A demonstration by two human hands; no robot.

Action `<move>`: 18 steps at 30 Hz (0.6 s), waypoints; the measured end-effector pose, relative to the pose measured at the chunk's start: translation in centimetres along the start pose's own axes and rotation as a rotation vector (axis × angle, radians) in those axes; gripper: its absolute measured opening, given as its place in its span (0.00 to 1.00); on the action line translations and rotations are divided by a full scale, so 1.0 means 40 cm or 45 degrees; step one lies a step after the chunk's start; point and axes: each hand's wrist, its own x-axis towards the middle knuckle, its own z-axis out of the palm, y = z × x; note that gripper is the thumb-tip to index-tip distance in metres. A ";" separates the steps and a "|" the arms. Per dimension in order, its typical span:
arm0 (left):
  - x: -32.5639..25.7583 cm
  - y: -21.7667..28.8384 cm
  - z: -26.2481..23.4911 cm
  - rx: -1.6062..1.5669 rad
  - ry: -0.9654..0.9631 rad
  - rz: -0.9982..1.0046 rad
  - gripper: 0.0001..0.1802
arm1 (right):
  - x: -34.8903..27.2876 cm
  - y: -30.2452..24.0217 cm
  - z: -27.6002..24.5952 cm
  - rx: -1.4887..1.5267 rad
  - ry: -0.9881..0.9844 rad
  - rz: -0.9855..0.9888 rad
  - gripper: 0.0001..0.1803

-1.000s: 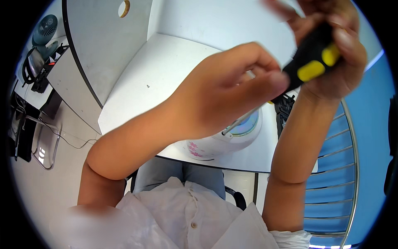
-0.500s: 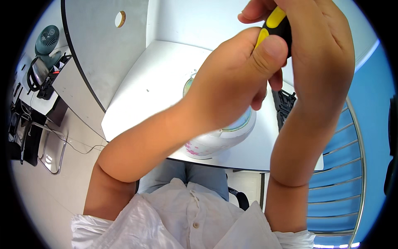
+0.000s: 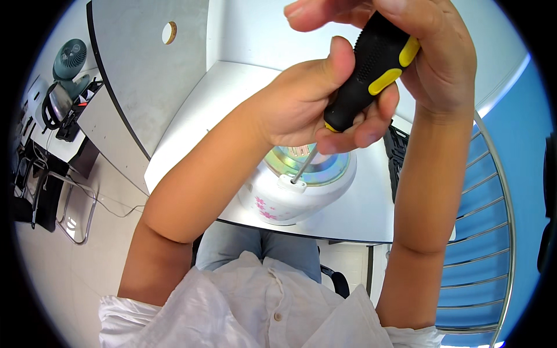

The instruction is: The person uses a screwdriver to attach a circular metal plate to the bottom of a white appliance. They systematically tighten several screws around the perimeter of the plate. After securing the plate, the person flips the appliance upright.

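Observation:
A screwdriver [image 3: 371, 64] with a thick black and yellow handle slants down toward a white, rounded appliance [image 3: 313, 200] with pink flowers on its side. The tip of its thin metal shaft is in a hole in a small white tab [image 3: 292, 183] on the appliance's rim. My left hand [image 3: 313, 98] is closed loosely around the lower handle, thumb raised along one side and fingers curled beneath. Higher up, my right hand [image 3: 435, 55] holds the handle's upper end, some fingers reaching out past it. Shiny, rainbow-tinted metal [image 3: 325, 168] shows on the appliance's top, partly hidden by my left hand.
The appliance stands on a white table [image 3: 197, 139] near its front edge. A black tool case [image 3: 397, 156] lies to the right, partly behind my right forearm. A grey partition [image 3: 145, 69] rises at left. Beyond it are a green fan [image 3: 71, 58] and a kettle [image 3: 58, 104].
Both hands have shifted on the screwdriver; my left hand has turned, thumb now upward, and my right fingers have spread. The handle, shaft and appliance rim now show more.

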 end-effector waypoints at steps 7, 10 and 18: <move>-0.157 -0.030 0.040 0.925 0.880 0.146 0.35 | -0.056 -0.001 0.059 -0.373 0.303 0.173 0.13; -0.262 -0.027 0.040 1.515 0.754 -0.033 0.28 | -0.098 0.023 0.099 -0.527 0.491 0.198 0.13; -0.374 -0.107 0.040 2.035 0.553 -0.158 0.22 | -0.091 -0.005 0.041 0.026 0.751 -0.130 0.14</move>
